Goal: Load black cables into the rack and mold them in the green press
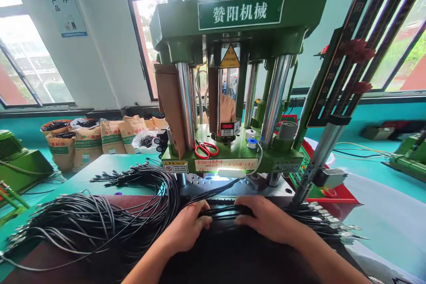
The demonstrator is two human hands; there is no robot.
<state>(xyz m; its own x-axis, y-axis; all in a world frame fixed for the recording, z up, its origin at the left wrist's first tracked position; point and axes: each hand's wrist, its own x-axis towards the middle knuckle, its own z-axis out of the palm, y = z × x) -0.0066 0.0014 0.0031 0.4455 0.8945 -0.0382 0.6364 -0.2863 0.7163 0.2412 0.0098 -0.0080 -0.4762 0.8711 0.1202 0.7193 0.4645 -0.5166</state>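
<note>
Several black cables [223, 213] run side by side in front of the green press [233, 159]. My left hand [192, 224] is closed around them on the left, thumb and fingers pinching the strands. On the right, my right hand [261, 219] grips the same cables, with a short stretch showing between both hands. Behind them lies the metal plate of the press [199, 185], lit by a lamp. A large bundle of black cables [100, 217] is heaped left of my left hand. More cables with metallic ends [329, 222] spread out beyond my right hand.
Red-handled scissors [206, 151] and a blue-and-white spool [252, 143] rest on the press ledge. A slanted control post [321, 159] stands at the right. Filled sacks [111, 136] line the back left, beyond a teal table [109, 163].
</note>
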